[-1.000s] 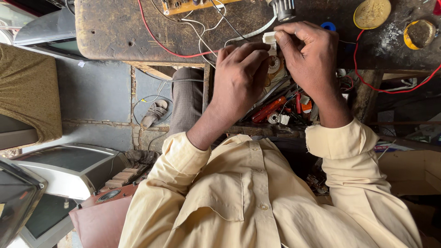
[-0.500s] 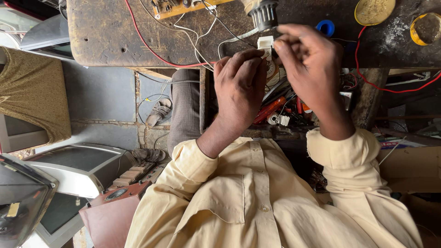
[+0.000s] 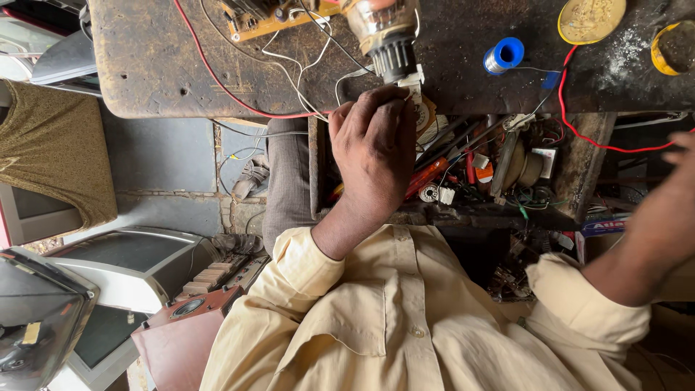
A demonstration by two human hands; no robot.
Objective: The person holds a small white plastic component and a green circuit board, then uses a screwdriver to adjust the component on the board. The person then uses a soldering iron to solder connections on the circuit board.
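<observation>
My left hand (image 3: 376, 156) is curled at the front edge of the worn wooden bench (image 3: 166, 72). Its fingertips close on a small white socket (image 3: 414, 78) at the end of a glass tube neck (image 3: 380, 29). White and black wires run from there to a brown circuit board (image 3: 271, 20). My right hand (image 3: 670, 210) is off at the right edge, blurred and partly cut off, away from the socket; what it holds, if anything, is unclear.
A blue solder spool (image 3: 504, 56), a round yellow lid (image 3: 590, 18) and a yellow tin (image 3: 673, 47) lie on the bench. A red wire (image 3: 217, 80) crosses it. An open drawer (image 3: 485, 174) holds tools and parts. Old television sets (image 3: 130, 264) and a speaker (image 3: 192, 308) stand lower left.
My right hand has let go of the socket and swung away to the right edge. My left hand stays on the socket, and the view has moved closer.
</observation>
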